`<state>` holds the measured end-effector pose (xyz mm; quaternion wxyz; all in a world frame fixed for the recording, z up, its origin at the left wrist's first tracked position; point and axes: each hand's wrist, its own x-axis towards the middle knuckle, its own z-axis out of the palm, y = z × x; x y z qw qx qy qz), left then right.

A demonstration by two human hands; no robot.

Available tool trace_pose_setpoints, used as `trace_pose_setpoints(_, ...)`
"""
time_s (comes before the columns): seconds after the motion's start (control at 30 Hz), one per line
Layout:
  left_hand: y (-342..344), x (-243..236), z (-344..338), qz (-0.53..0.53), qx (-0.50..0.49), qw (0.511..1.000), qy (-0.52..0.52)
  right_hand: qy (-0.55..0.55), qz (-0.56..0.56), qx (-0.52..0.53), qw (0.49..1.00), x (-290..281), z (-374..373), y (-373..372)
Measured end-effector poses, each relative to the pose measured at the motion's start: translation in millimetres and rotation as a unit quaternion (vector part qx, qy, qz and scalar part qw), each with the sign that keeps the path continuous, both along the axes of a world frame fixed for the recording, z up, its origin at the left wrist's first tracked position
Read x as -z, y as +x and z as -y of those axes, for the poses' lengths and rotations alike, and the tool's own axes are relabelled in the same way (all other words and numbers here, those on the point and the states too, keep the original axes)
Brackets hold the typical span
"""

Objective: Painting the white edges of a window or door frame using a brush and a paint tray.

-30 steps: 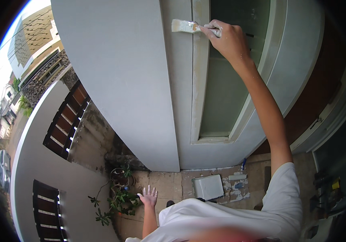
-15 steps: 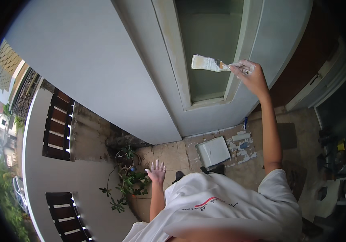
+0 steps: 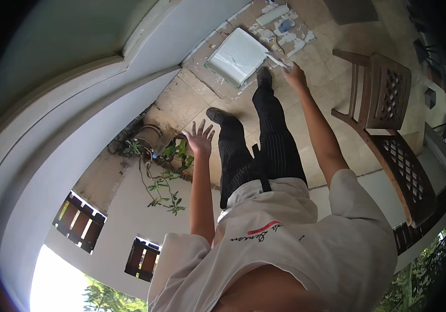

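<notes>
I see the right hand [image 3: 295, 78] grasping a white-smeared paintbrush [image 3: 277, 60] by its handle, the far end slanting over the right corner of a white paint tray [image 3: 237, 54]; whether it touches the tray, I cannot tell. The left hand [image 3: 199, 141] holds nothing, its fingers spread in the air, near a leafy plant [image 3: 160, 184] and a round pot [image 3: 149, 136] on its outer side.

The tray lies on a brown, paint-spattered sheet [image 3: 202, 78], close to the edge where the tiled floor [image 3: 316, 93] meets a pale wall [image 3: 145, 47]. At the sheet's far edge I make out a pale roller [image 3: 272, 14] and, just beside it, a small blue thing [image 3: 285, 26], too small to name.

As for what crowds the space, the right shoe [image 3: 263, 78] stands close by the tray's near edge, with the left shoe [image 3: 218, 115] farther back. To the right of the right arm, a wooden chair [image 3: 377, 104] with lattice panels takes up that side of the floor. A dark mat [image 3: 350, 10] lies toward the floor's far edge.
</notes>
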<state>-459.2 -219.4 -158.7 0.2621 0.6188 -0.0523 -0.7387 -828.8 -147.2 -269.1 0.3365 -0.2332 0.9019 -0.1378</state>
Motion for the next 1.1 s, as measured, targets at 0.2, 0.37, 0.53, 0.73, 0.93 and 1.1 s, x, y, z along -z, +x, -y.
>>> trace_pose_setpoints(0.2,-32,99,-74,0.044,0.027,0.996,0.076,0.118,0.039,-0.040,0.991,144,8,21)
trace_pose_setpoints(0.37,-46,142,-123,0.060,0.009,0.986,0.156,0.191,-0.014,-0.194,0.962,236,46,12)
trace_pose_setpoints(0.53,-33,157,-143,0.089,-0.011,0.977,0.193,0.184,-0.082,-0.243,0.949,301,63,-3)
trace_pose_setpoints(0.73,3,155,-141,0.121,-0.039,0.974,0.190,0.202,-0.005,-0.178,0.963,325,55,18)
trace_pose_setpoints(0.93,-8,152,-122,0.120,-0.022,0.980,0.156,0.121,0.317,0.058,0.939,334,32,0)
trace_pose_setpoints(1.1,-16,147,-113,0.098,-0.011,0.985,0.144,0.033,0.586,0.202,0.784,295,20,-26)
